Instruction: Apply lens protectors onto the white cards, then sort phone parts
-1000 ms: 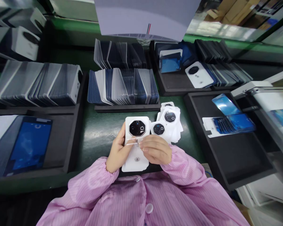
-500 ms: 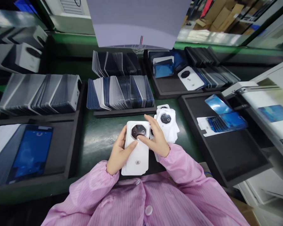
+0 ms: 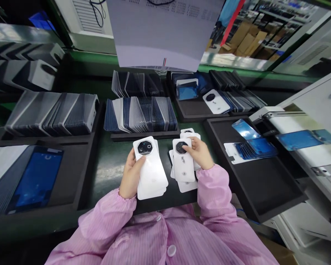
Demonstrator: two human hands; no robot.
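My left hand (image 3: 130, 176) grips a small stack of white phone back covers (image 3: 150, 170) with a dark round camera ring at the top, held tilted above the green bench. My right hand (image 3: 200, 152) is closed on one white back cover (image 3: 183, 162), thumb near its camera ring. That cover sits over a fanned pile of white covers (image 3: 185, 184) lying on the bench just right of the left-hand stack. Pink sleeves cover both arms.
Racks of upright dark and white covers (image 3: 140, 114) stand behind the hands, with more at the left (image 3: 51, 114). A black tray at the right (image 3: 264, 184) holds blue films (image 3: 253, 147). At the left a blue-screened panel (image 3: 34, 176) lies in a tray. A white machine (image 3: 306, 147) fills the right edge.
My right hand left the stack in my left hand, moved right and now holds a single white cover over the pile. My left hand tilted its stack leftward.
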